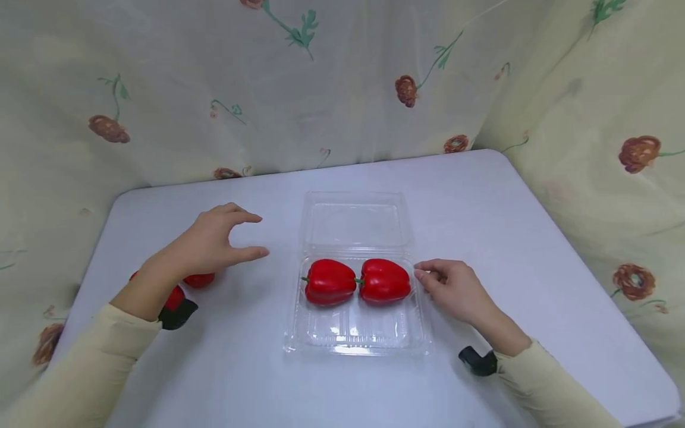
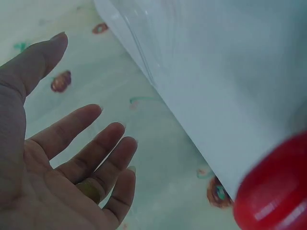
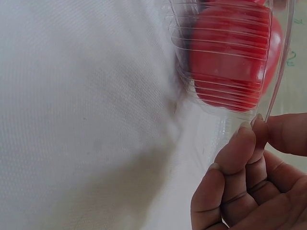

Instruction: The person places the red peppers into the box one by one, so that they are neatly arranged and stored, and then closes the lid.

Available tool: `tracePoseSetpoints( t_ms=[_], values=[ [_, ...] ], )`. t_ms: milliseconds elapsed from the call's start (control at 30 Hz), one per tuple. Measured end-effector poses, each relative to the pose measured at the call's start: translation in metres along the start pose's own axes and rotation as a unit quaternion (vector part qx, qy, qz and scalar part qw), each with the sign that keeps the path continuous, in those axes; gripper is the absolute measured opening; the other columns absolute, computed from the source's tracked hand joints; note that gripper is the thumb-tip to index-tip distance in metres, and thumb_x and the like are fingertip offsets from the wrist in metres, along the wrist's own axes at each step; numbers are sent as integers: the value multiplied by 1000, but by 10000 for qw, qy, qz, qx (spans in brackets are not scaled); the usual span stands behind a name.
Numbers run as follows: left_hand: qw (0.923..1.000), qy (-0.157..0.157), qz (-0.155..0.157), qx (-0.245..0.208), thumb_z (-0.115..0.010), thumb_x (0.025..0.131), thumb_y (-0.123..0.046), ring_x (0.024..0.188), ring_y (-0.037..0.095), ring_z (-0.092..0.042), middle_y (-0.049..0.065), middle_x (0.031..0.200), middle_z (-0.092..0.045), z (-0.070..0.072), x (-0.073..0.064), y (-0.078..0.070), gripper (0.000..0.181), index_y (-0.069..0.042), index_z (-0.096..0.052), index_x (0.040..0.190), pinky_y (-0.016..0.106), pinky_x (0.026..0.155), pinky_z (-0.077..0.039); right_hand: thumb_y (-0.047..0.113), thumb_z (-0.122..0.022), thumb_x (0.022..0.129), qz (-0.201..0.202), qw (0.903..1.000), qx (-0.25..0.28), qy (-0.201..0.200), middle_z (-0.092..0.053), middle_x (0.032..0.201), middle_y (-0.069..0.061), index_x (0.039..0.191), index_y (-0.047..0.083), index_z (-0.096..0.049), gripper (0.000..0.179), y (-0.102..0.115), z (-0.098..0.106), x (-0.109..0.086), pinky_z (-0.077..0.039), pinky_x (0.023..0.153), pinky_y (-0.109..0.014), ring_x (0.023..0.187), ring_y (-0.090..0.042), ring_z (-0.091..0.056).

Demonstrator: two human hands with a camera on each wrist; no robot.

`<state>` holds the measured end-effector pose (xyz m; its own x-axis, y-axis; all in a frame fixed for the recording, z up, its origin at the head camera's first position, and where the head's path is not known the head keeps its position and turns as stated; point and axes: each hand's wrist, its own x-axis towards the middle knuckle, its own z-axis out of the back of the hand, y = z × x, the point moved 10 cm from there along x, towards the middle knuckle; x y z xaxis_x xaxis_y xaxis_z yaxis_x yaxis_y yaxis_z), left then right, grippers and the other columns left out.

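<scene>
A clear plastic clamshell box [image 1: 353, 333] lies on the table with its lid [image 1: 355, 223] folded back. Two red bell peppers [image 1: 330, 282] lie side by side in the far half of its base. My right hand [image 1: 455, 291] pinches the box's right rim between thumb and fingertips; the right wrist view shows the ribbed wall with a red pepper [image 3: 230, 57] behind it. To the left of the box, my left hand [image 1: 214, 238] is held above the table, empty, thumb and fingers spread apart. Beneath that forearm are more red peppers [image 1: 199, 280], partly hidden.
The white table [image 1: 241, 368] has rounded far corners. Flower-patterned cloth [image 1: 348, 89] hangs behind it and along both sides. A black wrist camera [image 1: 478, 361] sits at each sleeve cuff.
</scene>
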<state>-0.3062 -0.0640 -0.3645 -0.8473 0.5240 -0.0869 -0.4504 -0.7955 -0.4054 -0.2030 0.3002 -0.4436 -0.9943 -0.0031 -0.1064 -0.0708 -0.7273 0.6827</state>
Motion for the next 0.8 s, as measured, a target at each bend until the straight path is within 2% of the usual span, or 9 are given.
tracePoseSetpoints(
  t_ms=[200,367,600,800],
  values=[
    [9989,-102,435,102,-73,80,-60,127,39,-44,18,139,-49,10,-25,35,79,-10,-55,139,60,91,-49,20,-59,98,-35,10000,-17,12,-63,78,-3,121,4,-68,30,1,2,1,-50,58,-30,70,-21,-56],
    [9966,-194,798,72,-81,76,-51,123,45,-44,22,138,-47,16,-54,71,83,-10,-50,142,60,76,-55,20,-59,98,-59,10000,30,16,-65,78,-3,121,4,-68,30,2,2,0,-50,59,-29,71,-21,-57],
    [9928,-578,1037,163,-81,78,-46,118,49,-44,28,133,-48,30,-99,113,80,-2,-52,138,64,76,-52,21,-59,98,-45,10000,17,36,-66,79,-3,122,4,-68,30,1,0,1,-51,61,-30,72,-21,-58],
    [9893,-624,1306,159,-82,78,-47,116,52,-42,33,133,-44,32,-124,137,83,2,-51,137,64,73,-53,21,-59,99,-20,10000,-37,40,-66,81,-4,122,3,-68,30,3,-1,0,-52,61,-30,73,-20,-58]
  ],
)
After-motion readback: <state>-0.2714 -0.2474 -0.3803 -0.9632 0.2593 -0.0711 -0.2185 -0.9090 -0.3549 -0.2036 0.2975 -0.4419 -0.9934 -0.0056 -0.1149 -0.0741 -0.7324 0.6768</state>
